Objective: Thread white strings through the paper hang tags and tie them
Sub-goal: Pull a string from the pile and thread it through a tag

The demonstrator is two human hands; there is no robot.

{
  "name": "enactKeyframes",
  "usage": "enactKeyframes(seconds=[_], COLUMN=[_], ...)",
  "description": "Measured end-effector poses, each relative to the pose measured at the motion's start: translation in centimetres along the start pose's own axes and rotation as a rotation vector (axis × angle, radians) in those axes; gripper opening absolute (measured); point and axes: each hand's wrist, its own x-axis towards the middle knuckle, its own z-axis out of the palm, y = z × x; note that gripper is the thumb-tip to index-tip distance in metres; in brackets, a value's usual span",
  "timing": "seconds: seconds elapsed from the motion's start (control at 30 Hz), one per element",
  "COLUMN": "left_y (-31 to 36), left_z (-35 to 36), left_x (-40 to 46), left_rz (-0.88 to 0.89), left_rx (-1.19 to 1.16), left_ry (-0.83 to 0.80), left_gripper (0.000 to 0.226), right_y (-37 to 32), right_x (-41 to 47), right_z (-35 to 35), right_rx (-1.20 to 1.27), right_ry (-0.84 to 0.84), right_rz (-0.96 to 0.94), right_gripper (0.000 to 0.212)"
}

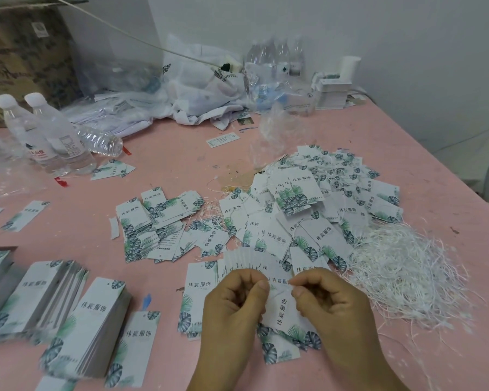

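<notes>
Both hands meet low in the middle of the view over a white paper hang tag [281, 311] printed with green leaves. My left hand [235, 303] pinches the tag's upper left part, thumb on top. My right hand [328, 300] pinches a thin white string [283, 290] just to the right of it, at the tag's top edge. Behind the fingers a fan of several more tags [246, 261] stands up. A tangled heap of white strings [401, 266] lies to the right. A big pile of tags with strings [308, 204] sits beyond the hands.
Neat stacks of tags [96, 323] lie at the lower left on the pink table [175, 162], loose tags [156, 224] in the middle. Water bottles [57, 136] stand at the far left. Plastic bags [203, 86] and more bottles crowd the back edge by the wall.
</notes>
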Motion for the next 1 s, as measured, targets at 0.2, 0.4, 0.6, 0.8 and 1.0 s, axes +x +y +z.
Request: enactKeyframes(seconds=[0.2, 0.4, 0.6, 0.8, 1.0], left_y=[-0.23, -0.09, -0.05, -0.39, -0.76], left_z=[0.62, 0.69, 0.60, 0.61, 0.45], left_x=[-0.45, -0.41, -0.45, -0.41, -0.34], left_rz=[-0.015, -0.021, -0.014, -0.008, -0.005], left_rx=[0.025, 0.015, 0.026, 0.035, 0.045], left_ry=[-0.046, -0.064, -0.071, -0.080, -0.092], left_gripper=[0.022, 0.021, 0.020, 0.020, 0.018], right_y=[-0.29, -0.39, -0.51, -0.36, -0.17], right_x=[-0.25, -0.36, -0.34, -0.37, -0.19], right_z=[0.38, 0.46, 0.49, 0.50, 0.45], right_rx=[-0.012, -0.001, 0.006, -0.008, -0.006], right_ry=[-0.038, -0.041, -0.013, -0.032, -0.059], right_rz=[0.005, 0.023, 0.023, 0.022, 0.004], right_gripper=[0.037, 0.040, 0.039, 0.036, 0.034])
